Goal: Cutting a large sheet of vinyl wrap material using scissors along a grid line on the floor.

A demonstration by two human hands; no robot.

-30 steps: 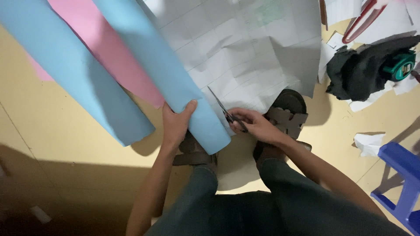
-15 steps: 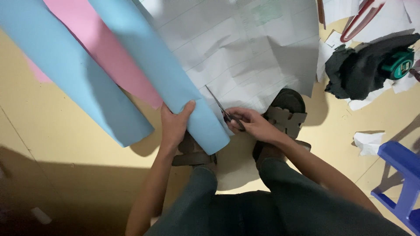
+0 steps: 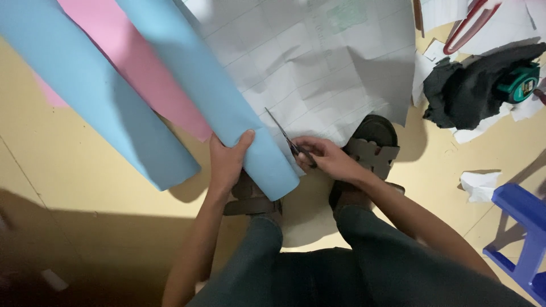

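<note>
My left hand [image 3: 229, 160] presses on the near end of a light blue paper roll [image 3: 216, 102] lying on the floor. My right hand [image 3: 324, 156] grips scissors [image 3: 287, 140], whose open blades point up-left into the edge of a large creased white paper sheet [image 3: 318, 62] beside the roll. A pink roll [image 3: 136, 68] and another blue roll [image 3: 85, 91] lie to the left. My feet in dark sandals [image 3: 372, 149] stand under the hands.
A black cloth [image 3: 466, 91] with a green tape measure [image 3: 516, 82] lies at the upper right among white paper scraps [image 3: 479, 185]. Red-handled scissors [image 3: 472, 25] rest near the top edge. A blue plastic stool [image 3: 523, 233] stands at the lower right on the tan floor.
The scissors and my right hand have crept slightly up along the white paper's edge. My left hand stays on the blue roll.
</note>
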